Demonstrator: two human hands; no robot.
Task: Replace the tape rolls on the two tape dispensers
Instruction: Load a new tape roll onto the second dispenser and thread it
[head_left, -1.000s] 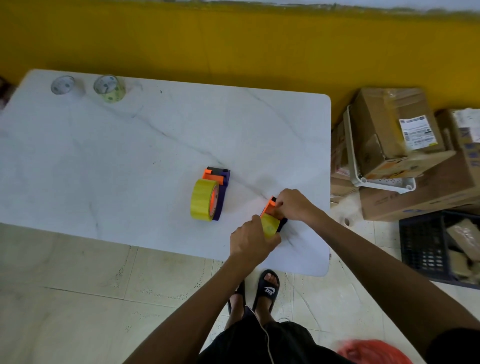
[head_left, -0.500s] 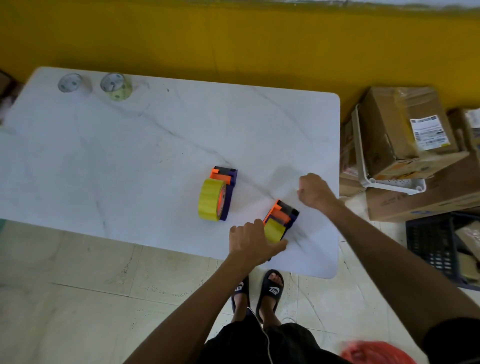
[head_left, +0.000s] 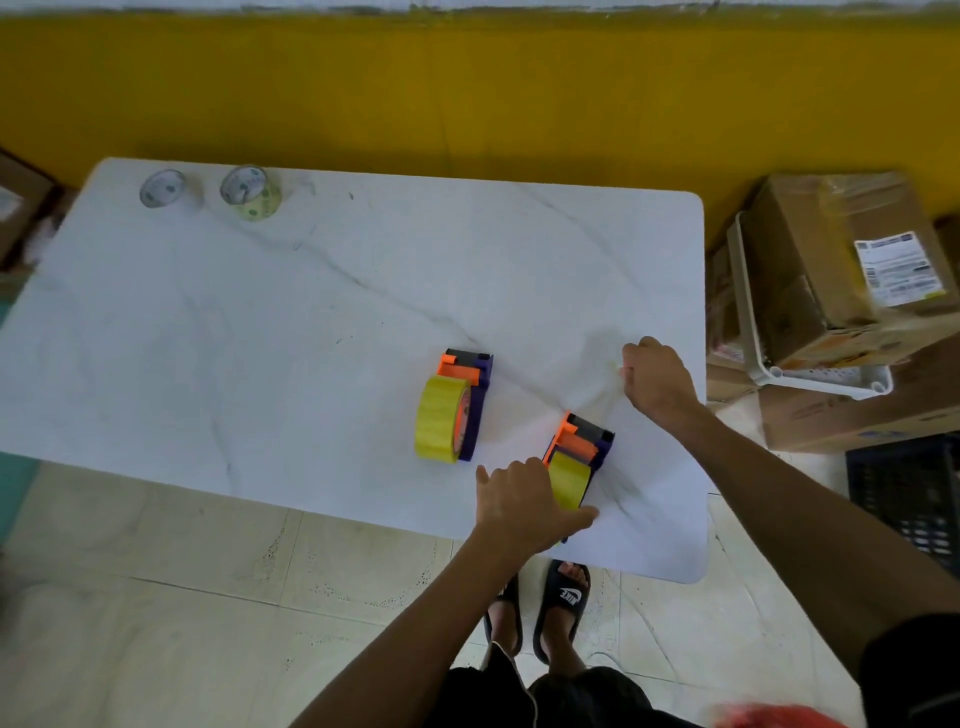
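Observation:
Two orange-and-purple tape dispensers stand on the white marble table (head_left: 260, 338). The left dispenser (head_left: 475, 395) carries a full yellow roll (head_left: 439, 418) and nobody touches it. Near the front right corner, my left hand (head_left: 519, 504) grips the right dispenser (head_left: 584, 439) at its yellow roll (head_left: 569, 480). My right hand (head_left: 657, 382) is closed up and to the right of it, pinching a faint clear tape strip (head_left: 602, 402) stretched from that dispenser. A clear roll (head_left: 162, 188) and a pale green roll (head_left: 252, 193) sit at the far left corner.
Cardboard boxes (head_left: 831, 270) and a white plastic basket (head_left: 810, 376) are stacked right of the table, with a dark crate (head_left: 914, 499) in front of them. A yellow wall runs behind. My sandalled feet (head_left: 563, 597) stand at the table's front edge.
My right hand left the right dispenser's front and moved up and to the right, drawing tape out. My left hand stayed on the roll.

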